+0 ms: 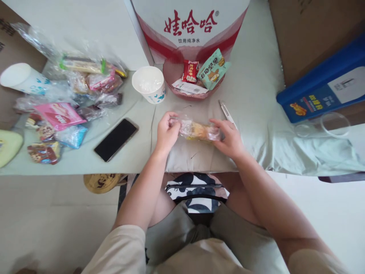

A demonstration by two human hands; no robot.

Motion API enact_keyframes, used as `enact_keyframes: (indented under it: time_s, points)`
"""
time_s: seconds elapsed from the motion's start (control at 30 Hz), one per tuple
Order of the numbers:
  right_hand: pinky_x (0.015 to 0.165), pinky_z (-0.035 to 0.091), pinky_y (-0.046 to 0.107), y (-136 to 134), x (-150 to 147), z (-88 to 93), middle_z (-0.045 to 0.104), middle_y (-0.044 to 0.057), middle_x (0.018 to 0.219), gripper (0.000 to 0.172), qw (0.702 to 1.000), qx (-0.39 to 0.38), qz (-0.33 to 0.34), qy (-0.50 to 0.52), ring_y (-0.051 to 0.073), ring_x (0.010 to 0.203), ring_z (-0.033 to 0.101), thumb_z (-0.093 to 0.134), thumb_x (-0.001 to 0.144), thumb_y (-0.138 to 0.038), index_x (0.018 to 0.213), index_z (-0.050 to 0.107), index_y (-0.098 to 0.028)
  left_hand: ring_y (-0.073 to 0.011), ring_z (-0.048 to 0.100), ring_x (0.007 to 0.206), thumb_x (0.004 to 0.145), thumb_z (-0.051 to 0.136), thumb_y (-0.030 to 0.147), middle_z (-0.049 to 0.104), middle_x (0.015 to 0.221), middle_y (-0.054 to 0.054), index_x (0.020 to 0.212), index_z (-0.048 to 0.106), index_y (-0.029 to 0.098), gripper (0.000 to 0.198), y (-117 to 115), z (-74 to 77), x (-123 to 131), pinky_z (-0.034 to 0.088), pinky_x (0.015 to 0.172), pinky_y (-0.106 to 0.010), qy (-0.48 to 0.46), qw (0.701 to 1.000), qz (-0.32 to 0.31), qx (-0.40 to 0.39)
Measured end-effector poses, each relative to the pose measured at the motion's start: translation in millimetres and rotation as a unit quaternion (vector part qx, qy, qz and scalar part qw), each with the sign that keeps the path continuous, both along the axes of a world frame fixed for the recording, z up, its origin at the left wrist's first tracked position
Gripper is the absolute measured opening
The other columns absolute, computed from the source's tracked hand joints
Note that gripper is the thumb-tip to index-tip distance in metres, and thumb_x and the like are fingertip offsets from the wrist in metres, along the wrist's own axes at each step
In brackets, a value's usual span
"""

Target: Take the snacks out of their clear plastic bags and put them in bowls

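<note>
- The cloth-covered tabletop (253, 102) is pale grey-green, smooth through the middle and creased into folds toward the right front.
- Pale floor tiles (65, 217) with thin joints lie below, on either side.
- A round wooden stool top (103, 182), printed with a panda, shows partly beneath the front edge, left of centre.
- A plain white panel (85, 28) stands at the back left.
- The light is soft, with faint shadows.

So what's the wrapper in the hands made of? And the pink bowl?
The wrapper looks like thin, glossy, clear plastic film: it wrinkles, and the food inside shows through. The pink bowl seems to be shiny plastic, being see-through and ribbed, though glass is possible.
</note>
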State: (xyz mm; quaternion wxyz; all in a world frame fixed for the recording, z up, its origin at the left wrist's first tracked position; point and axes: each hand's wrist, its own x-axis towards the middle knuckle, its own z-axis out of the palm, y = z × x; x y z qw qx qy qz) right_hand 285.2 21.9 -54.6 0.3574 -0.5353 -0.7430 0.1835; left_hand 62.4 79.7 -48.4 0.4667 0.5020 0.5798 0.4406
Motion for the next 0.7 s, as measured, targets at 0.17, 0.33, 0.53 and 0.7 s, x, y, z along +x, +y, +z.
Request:
enact_keyframes:
  time_s: [0.17, 0.33, 0.53, 0.7]
  points:
    - [0.086, 0.052, 0.042, 0, 12, 2.9, 0.061, 0.007, 0.094, 0.013, 0.99, 0.009, -0.138, 0.025, 0.024, 0.09, 0.062, 0.055, 0.085, -0.025, 0.092, 0.066, -0.023, -0.0122, 0.06, 0.056, 0.073, 0.053, 0.007, 0.061, 0.071, 0.003, 0.089, 0.058, 0.023, 0.023, 5, -5.9, -21, 0.047, 0.054, -0.024, 0.088, 0.995, 0.035, 0.028]
    - [0.103, 0.045, 0.053, -4, 15, 10.2, 0.053, 0.015, 0.128, 0.041, 0.965, 0.068, -0.241, -0.084, 0.032, 0.121, 0.054, 0.054, 0.08, -0.019, 0.12, 0.062, -0.022, -0.0246, 0.061, 0.122, 0.074, 0.059, 0.015, 0.063, 0.132, -0.008, 0.115, 0.063, 0.023, 0.042, -1, -1.4, -32, 0.053, 0.092, -0.034, 0.147, 0.969, -0.098, 0.171]
    - [0.104, 0.038, 0.062, -15, 9, 21.3, 0.049, 0.016, 0.142, 0.055, 0.949, 0.019, -0.265, -0.169, 0.038, 0.128, 0.048, 0.051, 0.084, -0.021, 0.138, 0.052, -0.028, -0.0193, 0.068, 0.092, 0.08, 0.066, 0.027, 0.072, 0.101, -0.007, 0.092, 0.069, 0.019, 0.014, -13, 4.3, -20, 0.054, 0.087, -0.034, 0.211, 0.927, -0.27, 0.15]
    - [0.107, 0.03, 0.066, -27, 9, 28.2, 0.039, 0.017, 0.155, 0.067, 0.934, -0.006, -0.266, -0.239, 0.043, 0.142, 0.034, 0.051, 0.081, -0.015, 0.146, 0.048, -0.029, -0.0222, 0.068, 0.102, 0.081, 0.063, 0.018, 0.074, 0.094, -0.006, 0.073, 0.062, 0.02, 0.008, -21, 14.5, -15, 0.052, 0.096, -0.04, 0.202, 0.91, -0.225, 0.284]
